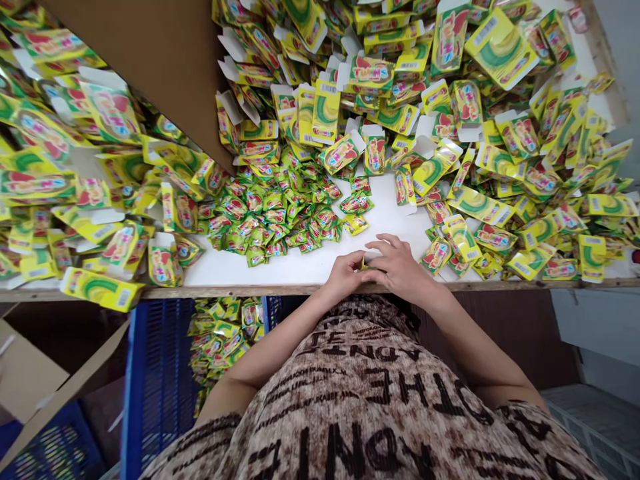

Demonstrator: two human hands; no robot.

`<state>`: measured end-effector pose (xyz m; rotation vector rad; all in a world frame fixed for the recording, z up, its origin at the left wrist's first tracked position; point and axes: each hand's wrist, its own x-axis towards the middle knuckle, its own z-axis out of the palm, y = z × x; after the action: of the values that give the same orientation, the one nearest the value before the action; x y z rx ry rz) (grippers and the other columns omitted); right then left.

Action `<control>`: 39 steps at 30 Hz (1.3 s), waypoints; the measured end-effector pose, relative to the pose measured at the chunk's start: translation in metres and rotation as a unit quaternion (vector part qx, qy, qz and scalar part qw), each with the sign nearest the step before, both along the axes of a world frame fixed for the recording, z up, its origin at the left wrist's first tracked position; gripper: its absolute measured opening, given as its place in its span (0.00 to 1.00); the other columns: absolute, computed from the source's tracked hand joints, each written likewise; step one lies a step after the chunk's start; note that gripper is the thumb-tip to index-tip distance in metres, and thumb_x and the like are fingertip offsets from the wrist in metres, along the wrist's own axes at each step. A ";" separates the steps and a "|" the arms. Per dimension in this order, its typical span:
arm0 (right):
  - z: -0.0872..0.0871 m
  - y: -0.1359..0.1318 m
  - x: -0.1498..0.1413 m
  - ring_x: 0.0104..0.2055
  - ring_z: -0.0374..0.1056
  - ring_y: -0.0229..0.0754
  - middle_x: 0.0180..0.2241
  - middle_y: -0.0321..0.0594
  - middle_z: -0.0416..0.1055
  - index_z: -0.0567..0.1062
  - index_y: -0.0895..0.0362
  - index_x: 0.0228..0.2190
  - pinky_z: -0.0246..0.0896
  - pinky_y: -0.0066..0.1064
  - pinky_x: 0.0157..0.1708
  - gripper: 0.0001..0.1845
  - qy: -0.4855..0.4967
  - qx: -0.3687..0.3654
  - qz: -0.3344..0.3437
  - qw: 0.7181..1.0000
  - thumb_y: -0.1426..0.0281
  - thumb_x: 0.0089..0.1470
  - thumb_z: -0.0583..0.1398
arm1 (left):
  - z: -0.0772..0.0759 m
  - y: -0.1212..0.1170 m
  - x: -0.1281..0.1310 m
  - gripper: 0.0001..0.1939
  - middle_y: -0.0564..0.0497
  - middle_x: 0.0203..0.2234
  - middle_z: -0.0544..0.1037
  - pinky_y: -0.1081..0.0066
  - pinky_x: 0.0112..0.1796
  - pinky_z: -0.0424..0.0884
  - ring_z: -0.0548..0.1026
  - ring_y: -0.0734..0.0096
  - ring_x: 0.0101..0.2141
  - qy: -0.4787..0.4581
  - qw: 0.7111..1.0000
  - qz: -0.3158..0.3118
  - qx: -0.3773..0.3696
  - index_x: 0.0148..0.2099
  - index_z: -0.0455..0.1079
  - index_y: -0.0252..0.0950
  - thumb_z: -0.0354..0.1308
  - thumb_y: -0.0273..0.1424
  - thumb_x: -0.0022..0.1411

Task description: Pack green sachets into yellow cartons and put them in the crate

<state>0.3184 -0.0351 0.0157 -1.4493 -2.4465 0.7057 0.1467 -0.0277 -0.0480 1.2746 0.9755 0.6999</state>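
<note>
Close to the front edge of the white table [200, 272], my left hand [346, 272] and my right hand [397, 265] meet around a small yellow box [369, 256]. Most of that box is covered by my fingers, and a white flap seems to show at its top. Both hands are closed on it. Just beyond them lies a single yellow packet [355, 225]. To the left spreads a pile of small green wrapped packets [275, 213] printed with red fruit. Open yellow-green boxes [345, 152] with white flaps lie behind it.
Boxes are heaped at the right [500, 193] and left [95, 173]. A brown cardboard panel [155, 60] slants between heaps at the back left. Below the table edge stands a blue crate [157, 380] with boxes in it, and an open carton [35, 373] is farther left.
</note>
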 end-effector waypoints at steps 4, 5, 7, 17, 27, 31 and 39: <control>0.003 -0.001 -0.004 0.61 0.54 0.63 0.55 0.48 0.69 0.82 0.54 0.33 0.55 0.58 0.53 0.13 -0.039 -0.016 0.003 0.999 0.59 0.55 0.64 | -0.003 -0.001 -0.002 0.13 0.52 0.30 0.78 0.69 0.38 0.68 0.71 0.69 0.32 -0.007 1.000 0.006 0.011 0.37 0.75 0.34 0.66 0.38 0.53; 0.004 -0.003 -0.003 0.61 0.55 0.63 0.54 0.48 0.70 0.82 0.54 0.34 0.56 0.59 0.53 0.11 -0.025 -0.014 -0.003 1.000 0.60 0.55 0.64 | -0.004 -0.001 -0.001 0.13 0.51 0.30 0.78 0.69 0.38 0.68 0.72 0.69 0.33 -0.008 1.000 0.004 0.013 0.39 0.76 0.34 0.65 0.38 0.54; 0.006 -0.007 0.004 0.59 0.59 0.59 0.53 0.46 0.72 0.82 0.51 0.38 0.57 0.57 0.53 0.09 0.053 -0.007 -0.040 0.998 0.63 0.56 0.64 | -0.005 -0.002 -0.001 0.13 0.51 0.30 0.79 0.69 0.39 0.69 0.73 0.69 0.33 -0.010 1.000 -0.001 0.007 0.39 0.76 0.34 0.65 0.38 0.55; -0.025 -0.020 0.006 0.20 0.60 0.32 0.23 0.32 0.69 0.78 0.56 0.34 0.56 0.26 0.19 0.17 0.436 -0.302 -0.313 0.788 0.60 0.43 0.68 | 0.019 -0.002 -0.022 0.22 0.46 0.57 0.74 0.60 0.61 0.59 0.67 0.58 0.59 -0.097 0.992 -0.059 -0.061 0.54 0.74 0.38 0.52 0.44 0.66; -0.028 -0.013 -0.011 0.22 0.57 0.30 0.31 0.34 0.71 0.82 0.53 0.35 0.54 0.26 0.21 0.10 0.454 -0.194 -0.301 0.816 0.69 0.47 0.65 | 0.012 0.003 -0.001 0.16 0.48 0.39 0.81 0.66 0.48 0.70 0.77 0.68 0.40 -0.195 0.957 0.113 -0.184 0.43 0.78 0.36 0.70 0.31 0.49; -0.033 -0.008 -0.006 0.24 0.63 0.32 0.37 0.38 0.75 0.82 0.51 0.39 0.62 0.28 0.23 0.12 0.449 -0.185 -0.280 0.828 0.63 0.52 0.64 | 0.010 0.003 -0.002 0.11 0.47 0.38 0.82 0.65 0.47 0.72 0.78 0.66 0.40 -0.094 0.980 0.171 -0.043 0.39 0.80 0.37 0.69 0.35 0.53; -0.045 -0.005 -0.004 0.21 0.63 0.32 0.23 0.33 0.73 0.81 0.56 0.34 0.62 0.27 0.22 0.14 0.485 -0.229 -0.337 0.774 0.63 0.43 0.71 | 0.008 0.005 0.001 0.13 0.46 0.39 0.82 0.71 0.38 0.74 0.78 0.69 0.37 -0.040 0.989 0.137 0.026 0.44 0.79 0.36 0.64 0.37 0.58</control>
<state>0.3143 -0.0404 -0.0293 -1.4047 -0.9159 1.4287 0.1472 -0.0222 -0.0399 1.1588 1.0845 0.9877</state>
